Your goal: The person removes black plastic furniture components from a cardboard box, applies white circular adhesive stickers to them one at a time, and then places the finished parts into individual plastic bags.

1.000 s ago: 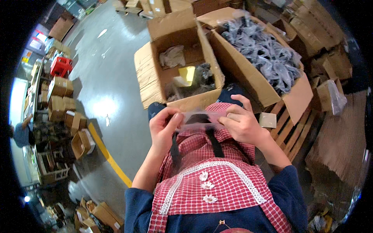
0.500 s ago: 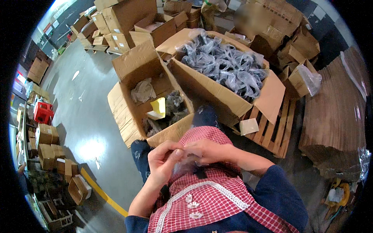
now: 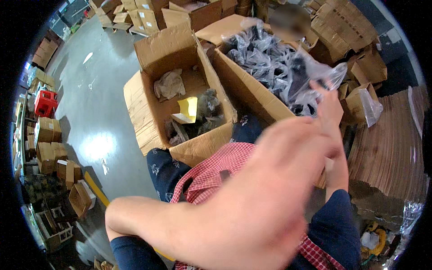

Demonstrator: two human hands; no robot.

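My right hand (image 3: 329, 107) is stretched out over the large carton (image 3: 258, 92), its fingers closed on a clear plastic bag (image 3: 300, 77) with something dark inside. The carton is heaped with similar bagged dark items (image 3: 263, 56). My left arm sweeps across the lower middle, close and smeared by motion. My left hand (image 3: 294, 144) lies by my right wrist and forearm; its fingers are too blurred to read. To the left of the large carton, an open carton (image 3: 153, 114) holds crumpled pale plastic (image 3: 169, 84), a yellow card or paper piece (image 3: 189, 109) and dark bagged items (image 3: 208, 105).
Stacked flat cardboard (image 3: 389, 144) stands at the right. Cartons (image 3: 344, 31) pile up at the back right, where a blurred round area hides part of the view. A red plastic stool (image 3: 46, 103) and small boxes (image 3: 48, 130) line the left side, beside the grey floor (image 3: 105, 94).
Both hands were together at my lap, fingering thin clear plastic. My right hand has moved forward and right to the large carton. My left arm has swung rightward across my body.
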